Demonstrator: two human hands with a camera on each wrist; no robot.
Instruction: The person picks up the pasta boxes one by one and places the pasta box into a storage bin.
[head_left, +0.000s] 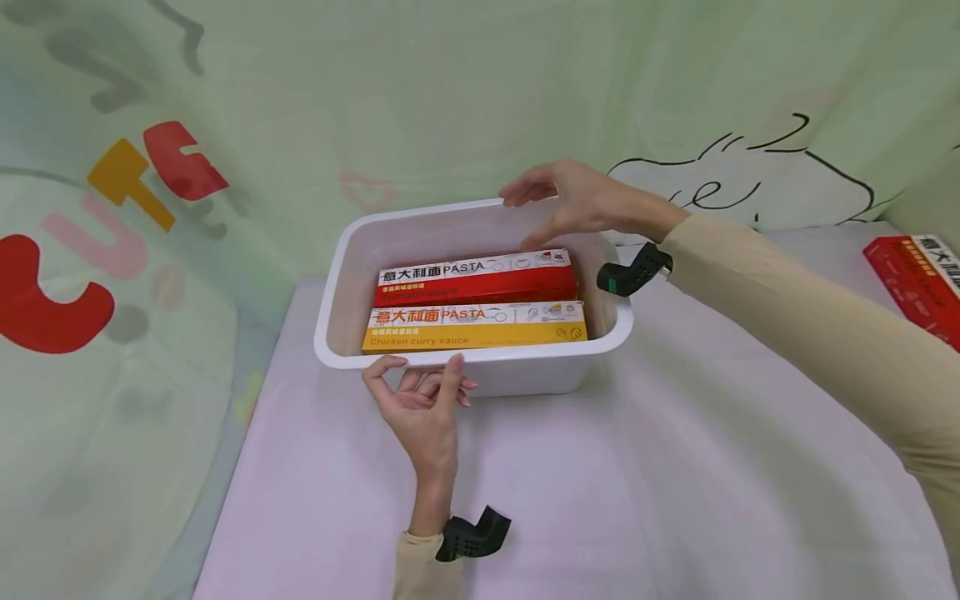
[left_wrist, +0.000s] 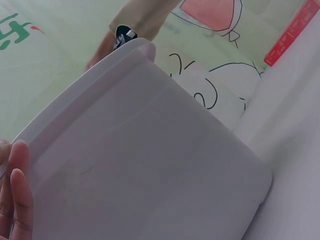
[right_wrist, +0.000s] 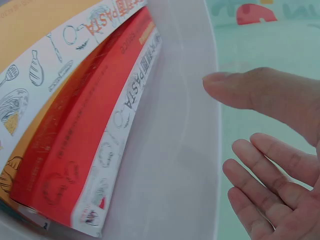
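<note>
A white plastic bin (head_left: 525, 379) stands on the table with two pasta boxes inside. The nearer box, yellow and white, reads Chicken curry sauce (head_left: 472, 330); behind it lies a red and white Tomato sauce box (head_left: 480, 285). At the bin's near rim, my left hand (head_left: 420, 408) grips the edge. In the left wrist view, its fingers (left_wrist: 21, 200) curl at the rim beside the bin's outer wall (left_wrist: 150, 150). My right hand (head_left: 573, 198) is at the far rim, thumb and fingers spread apart. The right wrist view shows the thumb tip overlapping the rim, the fingers (right_wrist: 270, 175) beyond it.
Another red pasta box (head_left: 918, 279) lies at the table's right edge. A pale cloth (head_left: 675, 483) covers the table. Behind and to the left hangs a green printed curtain (head_left: 420, 100), close behind the bin.
</note>
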